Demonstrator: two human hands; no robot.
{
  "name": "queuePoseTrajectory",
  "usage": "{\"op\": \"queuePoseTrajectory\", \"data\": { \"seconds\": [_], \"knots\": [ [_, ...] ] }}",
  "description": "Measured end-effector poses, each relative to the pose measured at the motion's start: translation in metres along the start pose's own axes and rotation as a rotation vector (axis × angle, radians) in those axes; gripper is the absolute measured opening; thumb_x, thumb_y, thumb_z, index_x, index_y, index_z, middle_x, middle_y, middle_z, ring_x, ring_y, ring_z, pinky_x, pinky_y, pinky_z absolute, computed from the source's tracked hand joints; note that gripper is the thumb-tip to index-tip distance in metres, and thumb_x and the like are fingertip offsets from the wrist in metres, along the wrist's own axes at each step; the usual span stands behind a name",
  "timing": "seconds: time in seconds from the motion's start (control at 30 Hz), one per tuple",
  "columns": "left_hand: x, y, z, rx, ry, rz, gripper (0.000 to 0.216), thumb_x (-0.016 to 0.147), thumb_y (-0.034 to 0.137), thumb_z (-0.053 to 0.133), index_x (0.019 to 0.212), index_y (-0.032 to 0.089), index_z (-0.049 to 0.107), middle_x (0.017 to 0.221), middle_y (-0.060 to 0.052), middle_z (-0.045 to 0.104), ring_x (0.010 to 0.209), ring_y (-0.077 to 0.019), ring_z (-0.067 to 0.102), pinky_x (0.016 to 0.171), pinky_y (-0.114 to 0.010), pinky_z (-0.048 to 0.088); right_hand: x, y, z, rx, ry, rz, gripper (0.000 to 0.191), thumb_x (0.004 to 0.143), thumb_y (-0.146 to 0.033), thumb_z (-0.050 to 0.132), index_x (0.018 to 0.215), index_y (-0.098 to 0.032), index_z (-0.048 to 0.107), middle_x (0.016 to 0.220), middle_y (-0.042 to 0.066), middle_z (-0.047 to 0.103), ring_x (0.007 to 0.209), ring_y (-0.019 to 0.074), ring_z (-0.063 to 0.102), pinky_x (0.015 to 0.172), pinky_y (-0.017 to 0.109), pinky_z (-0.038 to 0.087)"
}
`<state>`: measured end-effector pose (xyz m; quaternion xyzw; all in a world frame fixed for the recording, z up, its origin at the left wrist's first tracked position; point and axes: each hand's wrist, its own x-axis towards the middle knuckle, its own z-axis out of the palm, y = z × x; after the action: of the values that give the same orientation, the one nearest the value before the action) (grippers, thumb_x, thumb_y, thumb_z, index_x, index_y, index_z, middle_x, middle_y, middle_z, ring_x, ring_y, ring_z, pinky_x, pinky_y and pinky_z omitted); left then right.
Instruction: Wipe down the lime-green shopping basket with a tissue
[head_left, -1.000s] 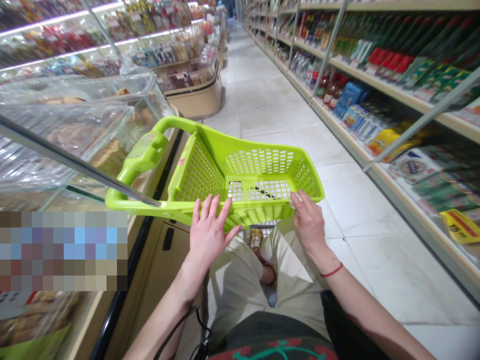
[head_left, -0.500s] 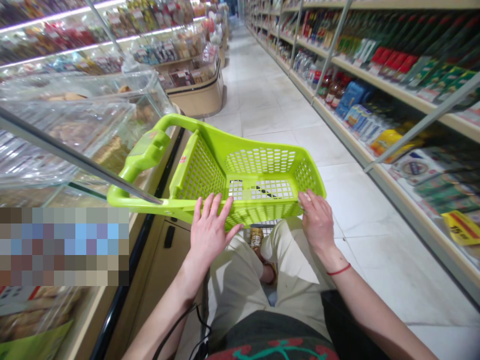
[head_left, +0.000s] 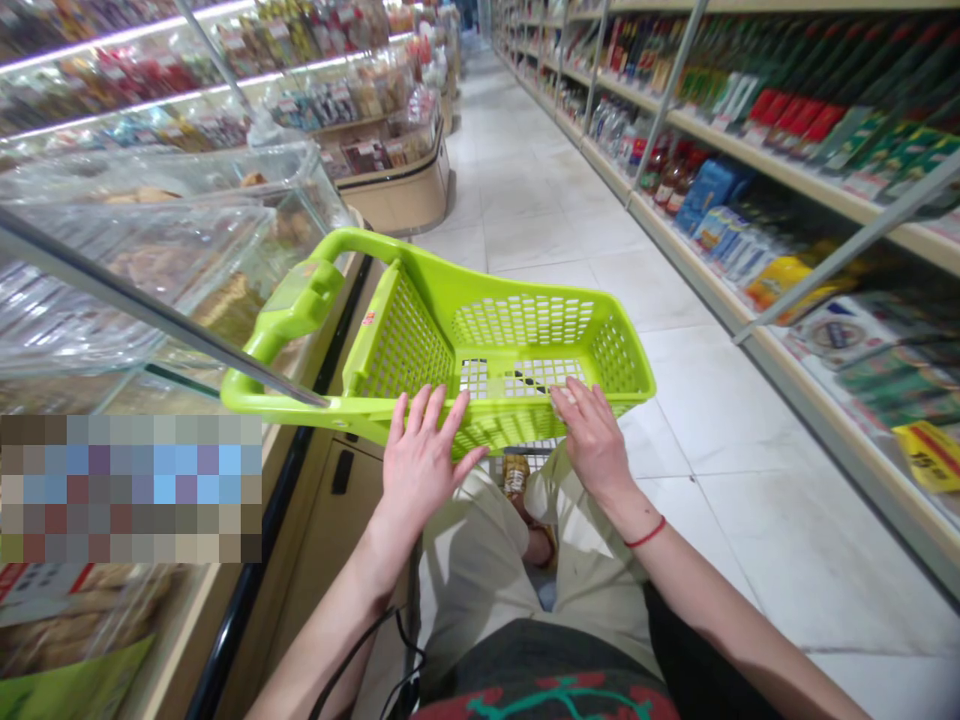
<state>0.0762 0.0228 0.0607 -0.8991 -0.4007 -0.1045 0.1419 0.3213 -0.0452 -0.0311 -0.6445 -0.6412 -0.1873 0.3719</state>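
Observation:
A lime-green plastic shopping basket with mesh walls and a long handle at its left stands in front of me in a shop aisle. Nothing lies inside it. My left hand rests flat on the basket's near rim, fingers stretched out and apart. My right hand lies on the same rim further right, fingers extended onto the edge, holding nothing. A red string sits round my right wrist.
A glass-fronted display counter with baked goods runs along the left. Shelves full of bottles and packets line the right. The tiled floor of the aisle stretches ahead. A black cable hangs by my left forearm.
My right hand has slid left along the basket's near rim, from the right corner toward the middle. My left hand has stayed put.

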Motion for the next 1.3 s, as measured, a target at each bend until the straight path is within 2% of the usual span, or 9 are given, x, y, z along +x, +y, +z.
{"op": "queuePoseTrajectory", "data": {
  "seconds": [0.13, 0.23, 0.37, 0.57, 0.73, 0.93, 1.03, 1.2, 1.3],
  "knots": [
    [0.000, 0.000, 0.000, -0.011, -0.005, 0.001, 0.072, 0.091, 0.060, 0.053, 0.151, 0.022, 0.043, 0.149, -0.016, 0.052, 0.143, -0.0349, 0.041, 0.123, -0.055, 0.021, -0.008, 0.023, -0.014, -0.048, 0.002, 0.067, 0.057, 0.092, 0.001, 0.040, 0.142, -0.021, 0.054, 0.138, 0.016, 0.063, 0.135, 0.0255, 0.054, 0.115, 0.054, 0.044],
    [0.000, 0.000, -0.001, -0.006, -0.014, 0.005, 0.073, 0.091, 0.061, 0.053, 0.152, 0.022, 0.042, 0.150, -0.016, 0.051, 0.143, -0.0353, 0.041, 0.123, -0.056, 0.019, -0.009, 0.025, -0.014, -0.045, 0.017, 0.093, 0.059, 0.090, 0.002, 0.038, 0.142, -0.020, 0.054, 0.137, 0.018, 0.063, 0.136, 0.0267, 0.054, 0.114, 0.055, 0.044],
    [0.000, -0.001, -0.003, -0.013, -0.016, 0.011, 0.077, 0.091, 0.062, 0.053, 0.154, 0.020, 0.038, 0.151, -0.016, 0.050, 0.144, -0.0356, 0.040, 0.124, -0.057, 0.017, 0.002, -0.001, 0.001, -0.017, 0.013, 0.067, 0.058, 0.092, 0.000, 0.039, 0.143, -0.021, 0.053, 0.136, 0.017, 0.063, 0.134, 0.0265, 0.055, 0.114, 0.056, 0.044],
    [0.000, -0.006, -0.002, -0.026, -0.017, 0.020, 0.086, 0.092, 0.063, 0.050, 0.155, 0.008, 0.030, 0.157, -0.017, 0.043, 0.149, -0.0340, 0.034, 0.127, -0.055, 0.011, 0.021, -0.038, 0.013, 0.059, -0.058, -0.033, 0.046, 0.094, -0.003, 0.043, 0.136, -0.014, 0.059, 0.136, 0.021, 0.063, 0.134, 0.0273, 0.055, 0.116, 0.053, 0.041],
    [-0.002, -0.008, -0.003, 0.010, 0.011, -0.019, 0.079, 0.088, 0.065, 0.055, 0.150, 0.017, 0.044, 0.162, -0.017, 0.034, 0.152, -0.0417, 0.022, 0.123, -0.060, 0.017, 0.015, -0.020, 0.000, -0.008, -0.055, -0.038, 0.043, 0.096, -0.008, 0.050, 0.135, -0.022, 0.061, 0.136, 0.014, 0.065, 0.130, 0.0274, 0.059, 0.116, 0.057, 0.039],
    [-0.003, -0.011, -0.008, 0.010, 0.013, -0.027, 0.077, 0.091, 0.063, 0.052, 0.152, 0.017, 0.040, 0.159, -0.018, 0.038, 0.150, -0.0364, 0.032, 0.124, -0.057, 0.019, 0.007, -0.001, -0.006, -0.017, -0.035, 0.008, 0.048, 0.095, -0.002, 0.043, 0.136, -0.019, 0.061, 0.135, 0.017, 0.065, 0.132, 0.0259, 0.058, 0.114, 0.052, 0.044],
    [-0.004, -0.015, -0.010, 0.018, 0.046, -0.051, 0.084, 0.091, 0.064, 0.050, 0.154, 0.011, 0.034, 0.159, -0.019, 0.039, 0.150, -0.0348, 0.032, 0.125, -0.057, 0.014, 0.013, -0.019, 0.004, 0.020, -0.029, -0.003, 0.050, 0.094, -0.004, 0.045, 0.140, -0.021, 0.057, 0.135, 0.016, 0.065, 0.132, 0.0263, 0.057, 0.113, 0.051, 0.046],
    [-0.007, -0.020, -0.012, 0.034, 0.039, -0.067, 0.079, 0.091, 0.063, 0.051, 0.151, 0.012, 0.040, 0.158, -0.018, 0.040, 0.149, -0.0360, 0.033, 0.125, -0.060, 0.011, 0.034, -0.063, 0.018, 0.058, -0.114, -0.097, 0.049, 0.095, -0.006, 0.044, 0.142, -0.015, 0.054, 0.137, 0.019, 0.062, 0.133, 0.0282, 0.055, 0.112, 0.050, 0.046],
    [-0.007, -0.020, -0.011, 0.032, 0.042, -0.069, 0.078, 0.091, 0.063, 0.052, 0.150, 0.013, 0.042, 0.157, -0.018, 0.042, 0.148, -0.0360, 0.034, 0.125, -0.060, 0.011, 0.040, -0.074, 0.020, 0.062, -0.115, -0.134, 0.049, 0.095, -0.007, 0.044, 0.143, -0.017, 0.053, 0.139, 0.019, 0.061, 0.133, 0.0274, 0.056, 0.111, 0.048, 0.047]
  ]
}}
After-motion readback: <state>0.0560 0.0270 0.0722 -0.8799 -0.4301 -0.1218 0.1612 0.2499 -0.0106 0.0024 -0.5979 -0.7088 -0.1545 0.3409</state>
